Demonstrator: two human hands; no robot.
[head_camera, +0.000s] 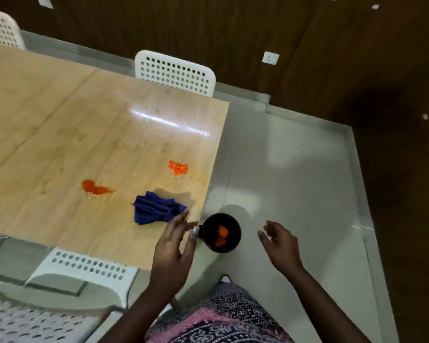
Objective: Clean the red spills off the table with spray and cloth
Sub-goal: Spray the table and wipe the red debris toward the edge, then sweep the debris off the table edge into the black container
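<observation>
Both hands hang empty with loose fingers: left hand [175, 240] over the table [60, 115] edge by the blue cloth [156, 209], right hand [280, 241] beyond a black cup [222, 232]. Two red spills [96, 187] [178, 167] lie past the cloth.

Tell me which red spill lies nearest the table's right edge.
The grainy, scattered red spill, beyond the blue cloth; the smoother spill lies further left.

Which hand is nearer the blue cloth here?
Left. The left hand has its fingertips right at the blue cloth's near edge over the table corner; the right hand hangs beyond the black cup, off the table, over the floor.
</observation>
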